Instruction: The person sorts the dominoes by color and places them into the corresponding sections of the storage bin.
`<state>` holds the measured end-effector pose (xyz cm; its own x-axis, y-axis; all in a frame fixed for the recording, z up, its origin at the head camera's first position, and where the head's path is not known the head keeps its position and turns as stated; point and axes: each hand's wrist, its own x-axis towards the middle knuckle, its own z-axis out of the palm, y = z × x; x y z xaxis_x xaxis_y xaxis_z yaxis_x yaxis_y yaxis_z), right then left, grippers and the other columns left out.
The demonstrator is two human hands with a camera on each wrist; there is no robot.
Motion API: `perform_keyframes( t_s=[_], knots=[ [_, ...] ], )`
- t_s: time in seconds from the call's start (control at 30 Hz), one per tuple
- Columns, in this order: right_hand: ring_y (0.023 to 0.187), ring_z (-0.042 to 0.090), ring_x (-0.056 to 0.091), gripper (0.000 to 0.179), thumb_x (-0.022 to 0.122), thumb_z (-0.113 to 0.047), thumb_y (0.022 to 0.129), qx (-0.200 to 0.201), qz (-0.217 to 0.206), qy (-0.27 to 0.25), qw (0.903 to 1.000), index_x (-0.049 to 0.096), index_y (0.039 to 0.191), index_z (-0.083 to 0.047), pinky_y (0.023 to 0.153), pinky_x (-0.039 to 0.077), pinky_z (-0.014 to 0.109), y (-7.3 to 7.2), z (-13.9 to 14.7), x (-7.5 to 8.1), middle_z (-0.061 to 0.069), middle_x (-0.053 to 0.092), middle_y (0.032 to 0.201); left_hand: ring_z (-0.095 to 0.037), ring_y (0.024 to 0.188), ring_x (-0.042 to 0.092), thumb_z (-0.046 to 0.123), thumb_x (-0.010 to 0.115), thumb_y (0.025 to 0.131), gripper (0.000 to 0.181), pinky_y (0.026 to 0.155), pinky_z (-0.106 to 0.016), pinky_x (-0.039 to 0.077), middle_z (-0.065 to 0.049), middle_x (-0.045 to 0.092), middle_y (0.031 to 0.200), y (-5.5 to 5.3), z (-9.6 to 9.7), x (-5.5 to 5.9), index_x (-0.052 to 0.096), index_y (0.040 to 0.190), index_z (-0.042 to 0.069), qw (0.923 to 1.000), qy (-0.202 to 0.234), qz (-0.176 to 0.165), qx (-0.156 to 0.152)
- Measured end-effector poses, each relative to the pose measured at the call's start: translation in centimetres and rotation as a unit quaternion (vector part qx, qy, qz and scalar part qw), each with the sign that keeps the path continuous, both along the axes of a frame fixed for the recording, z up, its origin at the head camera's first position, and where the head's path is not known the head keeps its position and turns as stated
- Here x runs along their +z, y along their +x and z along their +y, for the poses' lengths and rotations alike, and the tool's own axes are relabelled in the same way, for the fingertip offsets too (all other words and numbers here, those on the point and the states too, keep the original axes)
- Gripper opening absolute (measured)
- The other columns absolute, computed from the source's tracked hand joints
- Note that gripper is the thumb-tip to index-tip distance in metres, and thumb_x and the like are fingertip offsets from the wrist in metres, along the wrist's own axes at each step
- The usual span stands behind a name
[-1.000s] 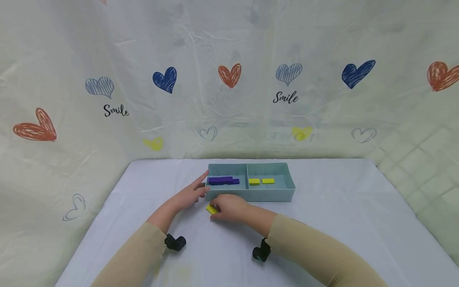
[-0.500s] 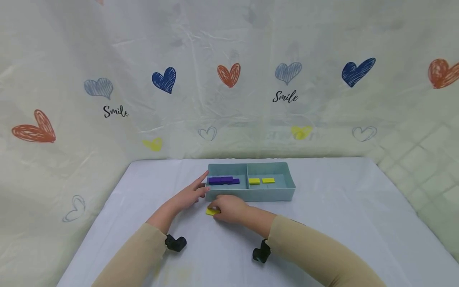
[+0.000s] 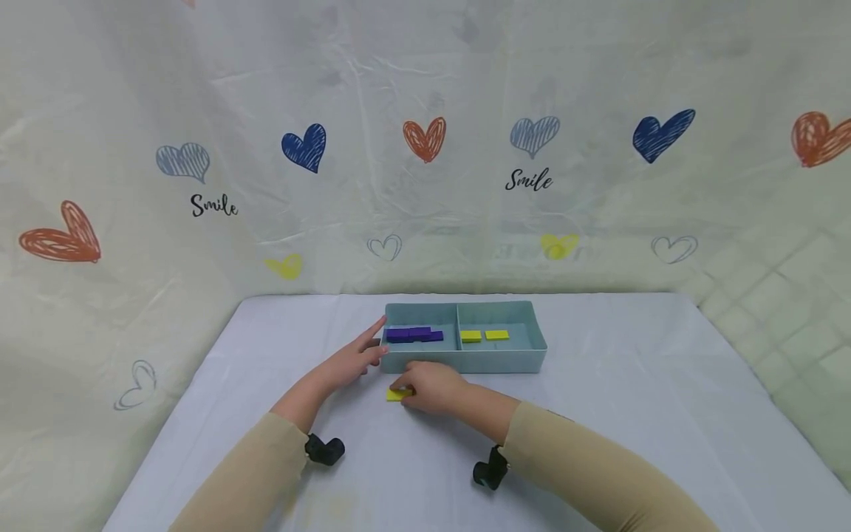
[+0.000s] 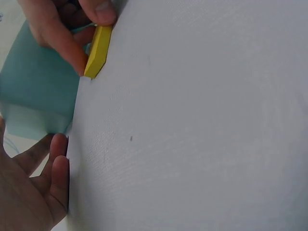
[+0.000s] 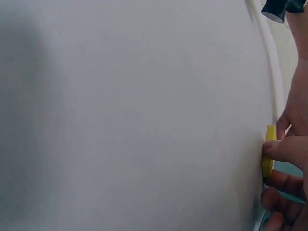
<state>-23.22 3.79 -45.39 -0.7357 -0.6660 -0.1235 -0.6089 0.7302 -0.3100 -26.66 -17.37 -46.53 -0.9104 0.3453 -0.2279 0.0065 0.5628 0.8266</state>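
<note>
My right hand (image 3: 435,388) pinches a small flat yellow block (image 3: 396,395) between thumb and fingers, low over the table just in front of the pale teal box (image 3: 499,362). Seen from the left wrist, the yellow block (image 4: 98,55) has bevelled edges and one end sticks out past the fingers. My left hand (image 3: 349,363) rests at the box's left end, fingers fairly straight, the index finger along the side wall. Several purple blocks (image 3: 408,335) lie together in the box's left compartment. Two yellow blocks (image 3: 496,335) lie apart in the right compartment.
A divider (image 3: 459,327) splits the box in two. White cloth covers the table (image 3: 631,384), and a curtain (image 3: 359,199) printed with hearts hangs behind its far edge. Each wrist carries a small black camera (image 3: 324,449).
The yellow block in my right hand has turned from slanted to nearly level with the box front, and the hand has shifted slightly right. My left hand and the box have stayed put.
</note>
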Motion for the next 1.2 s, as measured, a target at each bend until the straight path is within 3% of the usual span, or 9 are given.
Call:
perform_keyframes(
  t_s=[0.77,1.0,1.2],
  knots=[
    [0.085,0.005,0.057,0.029,0.073,-0.03,0.09,-0.021,-0.013,-0.03,0.9993,0.074,0.119,-0.03,0.072,0.05,0.02,0.4,2.9,2.3,-0.013,0.059,0.092,-0.028,0.118,0.057,0.046,0.047,0.102,0.066,0.099,-0.052,0.046,-0.015,0.039,0.154,0.0,0.1,0.0,0.01,0.157,0.046,1.0,0.001,-0.006,0.006],
    [0.092,0.012,0.062,0.028,0.071,-0.026,0.091,-0.029,-0.018,-0.042,0.9985,0.075,0.119,-0.029,0.074,0.051,0.023,0.8,4.1,3.7,-0.014,0.062,0.098,-0.03,0.119,0.057,0.046,0.047,0.102,0.067,0.1,-0.053,0.045,-0.016,0.038,0.155,-0.1,0.2,-0.1,0.01,0.158,0.045,0.9999,0.006,-0.009,0.005],
    [0.085,0.011,0.059,0.027,0.071,-0.024,0.091,-0.035,-0.017,-0.051,0.9979,0.075,0.118,-0.027,0.071,0.05,0.024,1.0,5.1,5.0,-0.012,0.062,0.098,-0.028,0.117,0.057,0.045,0.048,0.102,0.068,0.1,-0.052,0.045,-0.015,0.037,0.155,-0.1,0.1,-0.1,0.01,0.158,0.045,0.9999,0.005,-0.009,0.01]
  ],
)
